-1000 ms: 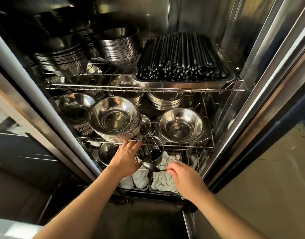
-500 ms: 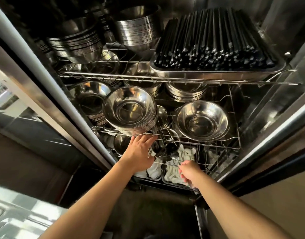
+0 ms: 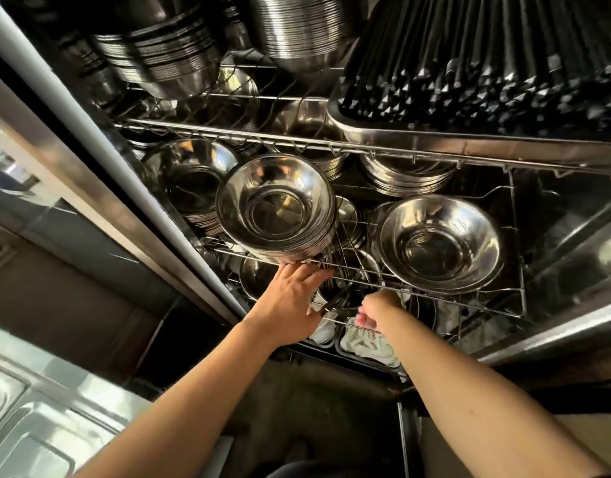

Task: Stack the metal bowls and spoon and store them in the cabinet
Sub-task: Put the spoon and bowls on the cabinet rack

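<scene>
Steel is filling the whole view; the cabinet (image 3: 573, 326) is standing open with wire racks stacked top to bottom; up on the top rack a tray of black chopsticks (image 3: 487, 63) is sitting at the right, with tall stacks of bowls (image 3: 166, 56) beside it at the left; the middle wire shelf (image 3: 418, 291) is carrying the big players, a thick stack of metal bowls (image 3: 276, 212) at the front left and a single wide bowl (image 3: 442, 243) well to its right; below that shelf a smaller bowl (image 3: 349, 291) is sitting half hidden behind the wires, with something dark and slender in it, possibly the spoon, though I cannot tell for sure; white cloths (image 3: 362, 343) are lying in trays beneath; now the hands; the left hand (image 3: 290, 298) is reaching in flat and open, fingertips touching the shelf's front wire right under the bowl stack, gripping nothing that shows; the right hand (image 3: 376, 308) is curled at the lower rack's front wire just beside that small bowl, and whether it is holding anything I cannot tell; by my reading the storing step is nearly wrapped up, the stack already shelved; the next move is calling for a careful hand, settling the small bowl and spoon without snagging the wires, then drawing both arms clear.
</scene>
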`<action>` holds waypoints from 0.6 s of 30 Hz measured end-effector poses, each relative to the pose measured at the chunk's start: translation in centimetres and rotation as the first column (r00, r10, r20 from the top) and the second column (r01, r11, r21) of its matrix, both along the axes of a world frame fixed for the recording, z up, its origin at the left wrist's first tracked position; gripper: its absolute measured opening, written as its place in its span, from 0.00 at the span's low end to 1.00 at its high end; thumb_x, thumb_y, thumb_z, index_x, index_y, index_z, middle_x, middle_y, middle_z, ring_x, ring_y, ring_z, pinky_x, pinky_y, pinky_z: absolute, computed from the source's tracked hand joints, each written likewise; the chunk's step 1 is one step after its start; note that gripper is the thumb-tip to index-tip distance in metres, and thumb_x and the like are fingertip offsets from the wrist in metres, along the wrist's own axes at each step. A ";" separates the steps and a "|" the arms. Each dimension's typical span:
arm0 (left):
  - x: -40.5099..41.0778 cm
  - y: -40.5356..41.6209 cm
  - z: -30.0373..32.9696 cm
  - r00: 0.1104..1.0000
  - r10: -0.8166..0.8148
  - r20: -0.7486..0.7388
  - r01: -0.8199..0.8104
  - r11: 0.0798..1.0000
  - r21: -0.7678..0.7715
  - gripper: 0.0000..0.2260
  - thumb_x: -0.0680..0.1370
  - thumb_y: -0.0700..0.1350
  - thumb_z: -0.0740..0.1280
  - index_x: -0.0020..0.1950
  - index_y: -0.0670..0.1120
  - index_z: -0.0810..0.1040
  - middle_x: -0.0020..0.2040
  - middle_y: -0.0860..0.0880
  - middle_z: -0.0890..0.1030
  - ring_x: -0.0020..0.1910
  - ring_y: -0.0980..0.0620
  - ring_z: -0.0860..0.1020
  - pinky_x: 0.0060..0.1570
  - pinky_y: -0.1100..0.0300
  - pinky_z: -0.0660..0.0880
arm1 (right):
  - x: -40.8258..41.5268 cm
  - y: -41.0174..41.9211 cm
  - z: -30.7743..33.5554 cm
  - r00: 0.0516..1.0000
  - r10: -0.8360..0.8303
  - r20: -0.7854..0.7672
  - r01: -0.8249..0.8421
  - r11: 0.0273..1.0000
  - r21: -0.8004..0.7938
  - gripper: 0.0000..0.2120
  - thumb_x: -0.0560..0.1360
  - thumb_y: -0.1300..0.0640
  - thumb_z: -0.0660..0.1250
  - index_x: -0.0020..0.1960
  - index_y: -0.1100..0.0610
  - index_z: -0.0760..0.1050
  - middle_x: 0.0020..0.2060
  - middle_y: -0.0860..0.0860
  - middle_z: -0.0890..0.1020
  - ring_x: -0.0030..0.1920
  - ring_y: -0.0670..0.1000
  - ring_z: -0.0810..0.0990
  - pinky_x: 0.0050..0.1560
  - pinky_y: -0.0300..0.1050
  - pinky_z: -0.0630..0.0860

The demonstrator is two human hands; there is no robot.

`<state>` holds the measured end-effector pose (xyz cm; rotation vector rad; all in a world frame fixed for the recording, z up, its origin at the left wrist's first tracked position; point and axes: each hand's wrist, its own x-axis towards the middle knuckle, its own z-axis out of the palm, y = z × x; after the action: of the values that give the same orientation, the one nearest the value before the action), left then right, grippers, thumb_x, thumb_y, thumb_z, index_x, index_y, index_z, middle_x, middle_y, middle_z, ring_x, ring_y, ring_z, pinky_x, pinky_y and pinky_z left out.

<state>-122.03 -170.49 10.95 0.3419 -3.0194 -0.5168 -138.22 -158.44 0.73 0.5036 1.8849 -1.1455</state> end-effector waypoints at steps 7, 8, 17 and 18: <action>0.0 0.1 0.0 1.000 0.004 0.013 -0.004 1.000 -0.007 0.34 0.71 0.50 0.69 0.77 0.54 0.64 0.71 0.50 0.70 0.70 0.48 0.62 0.74 0.48 0.55 | 0.3 -0.8 -0.6 0.999 0.020 0.036 -0.020 1.000 0.014 0.10 0.82 0.72 0.55 0.44 0.64 0.69 0.31 0.58 0.70 0.27 0.52 0.68 0.22 0.42 0.76; 0.1 0.1 0.1 1.000 0.004 0.018 -0.004 1.000 -0.006 0.34 0.71 0.49 0.69 0.77 0.54 0.63 0.72 0.50 0.70 0.70 0.48 0.61 0.74 0.48 0.55 | 0.4 -0.7 -0.5 0.998 0.030 0.049 -0.030 0.999 0.010 0.10 0.82 0.71 0.58 0.42 0.63 0.69 0.31 0.58 0.71 0.27 0.52 0.69 0.19 0.41 0.75; 0.2 0.5 0.8 0.999 0.008 0.046 -0.008 1.000 0.014 0.35 0.70 0.45 0.66 0.77 0.54 0.62 0.72 0.50 0.69 0.70 0.48 0.61 0.73 0.51 0.55 | 1.0 0.5 0.4 0.958 0.269 -0.095 -0.260 0.961 0.095 0.07 0.73 0.70 0.71 0.52 0.70 0.80 0.45 0.63 0.85 0.35 0.55 0.83 0.41 0.51 0.85; 0.2 0.5 0.9 0.999 0.005 0.049 -0.006 1.000 0.013 0.35 0.70 0.45 0.66 0.78 0.54 0.62 0.72 0.50 0.69 0.70 0.48 0.61 0.73 0.50 0.55 | 1.2 0.8 0.6 0.954 0.278 -0.113 -0.268 0.959 0.096 0.08 0.74 0.68 0.72 0.53 0.69 0.80 0.45 0.63 0.85 0.34 0.55 0.83 0.39 0.50 0.85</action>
<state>-121.85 -169.95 11.83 0.3690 -3.0626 -0.5361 -136.99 -157.66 1.35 0.2075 2.0409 -0.9394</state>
